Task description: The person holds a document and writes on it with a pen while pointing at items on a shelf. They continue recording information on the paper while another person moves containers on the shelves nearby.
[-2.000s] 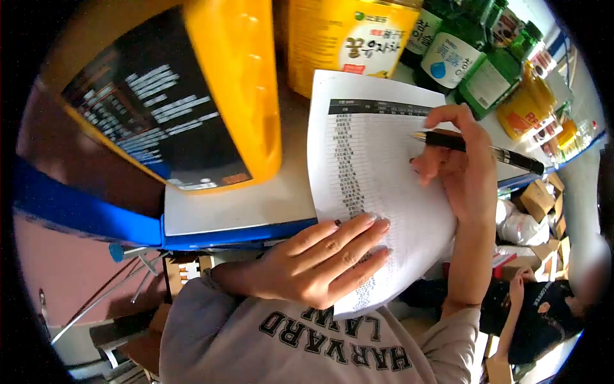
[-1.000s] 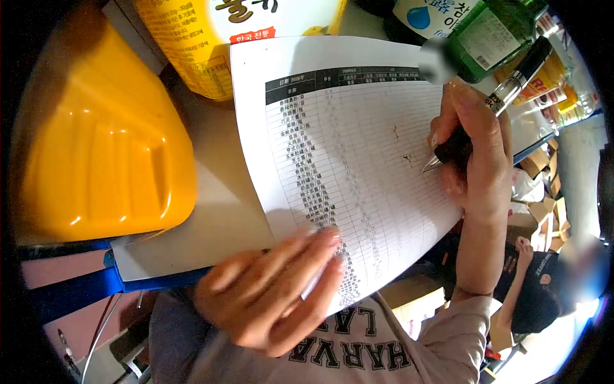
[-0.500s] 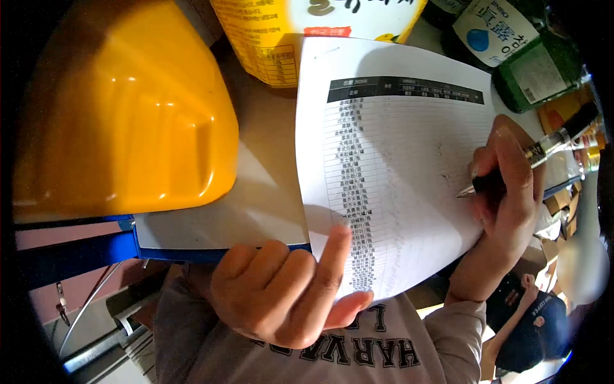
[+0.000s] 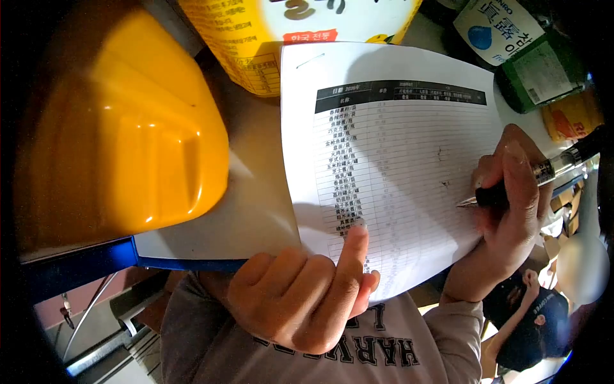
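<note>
A printed sheet [image 4: 409, 166] with a dark header row and a column of item names lies tilted at the centre, stapled at its upper left. My left hand [image 4: 300, 294] points at the names with its index finger stretched out; the other fingers are curled, with nothing visible in them. At the sheet's right side, my right hand [image 4: 515, 192] grips a black pen [image 4: 556, 165], its metal tip over the right part of the rows. A few small pen marks show on the sheet near that tip.
A glossy yellow container [image 4: 147, 141] fills the left. Behind the sheet stands a yellow and white package [image 4: 249, 45]. Green bottles [image 4: 537, 70] lie at the upper right, beside a yellow-labelled item [image 4: 569, 117]. Another person [image 4: 531, 320] in dark clothing is at the lower right.
My left fingertip has moved slightly right along the name column, with that hand. The pen tip sits a little lower. The view has shifted slightly.
</note>
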